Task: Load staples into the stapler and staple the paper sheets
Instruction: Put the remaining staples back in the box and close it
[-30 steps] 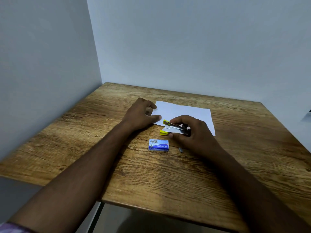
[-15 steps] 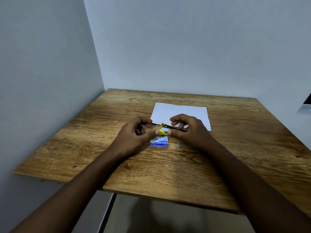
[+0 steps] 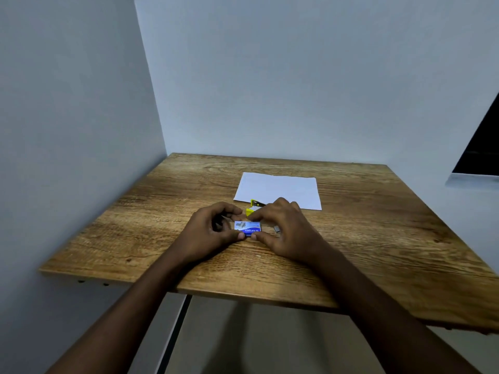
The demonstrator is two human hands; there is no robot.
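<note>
A small blue staple box [image 3: 248, 228] lies flat on the wooden table [image 3: 378, 238]. My left hand [image 3: 210, 233] pinches its left end between thumb and fingers. My right hand [image 3: 283, 228] pinches its right end, thumb at the near edge. Just behind the box, a yellow stapler [image 3: 253, 207] lies open on the table, mostly hidden by my right hand. White paper sheets [image 3: 280, 188] lie flat behind the stapler. A short grey strip of staples [image 3: 277, 229] rests on the table right of the box.
The table stands in a corner, with walls at the left and back. Its near edge runs under my forearms. A dark window opening [image 3: 483, 147] shows at the right.
My right hand let go of the stapler and moved down to the staple box. My left hand came off the paper and also closed on the box. The camera tilted upward.
</note>
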